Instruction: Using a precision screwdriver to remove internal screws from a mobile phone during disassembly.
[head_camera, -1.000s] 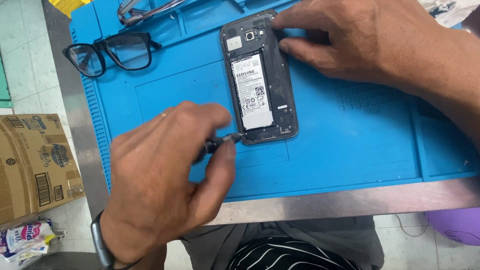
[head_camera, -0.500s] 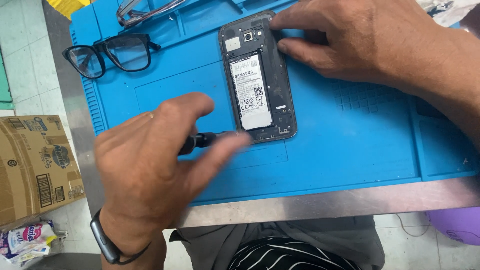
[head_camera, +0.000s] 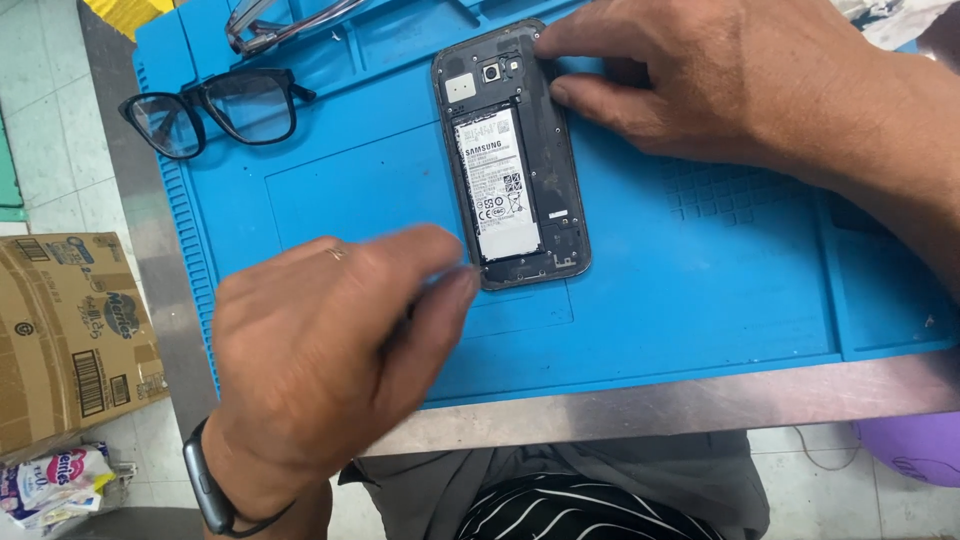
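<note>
An opened phone (head_camera: 515, 160), back cover off and battery showing, lies at upper centre of the frame on a blue work mat (head_camera: 700, 290) covering the table (head_camera: 650, 405). The right hand (head_camera: 720, 85), at upper right, presses its fingertips on the phone's top right edge. The left hand (head_camera: 320, 350), at lower left, is curled near the phone's lower corner; whether it grips anything cannot be told. Black glasses (head_camera: 210, 110) lie at upper left.

Steel bench (head_camera: 640, 405) carries a blue work mat (head_camera: 700, 300). On the mat: opened phone (head_camera: 512, 160), black glasses (head_camera: 215, 108), metal tool (head_camera: 285, 22) at far edge.
</note>
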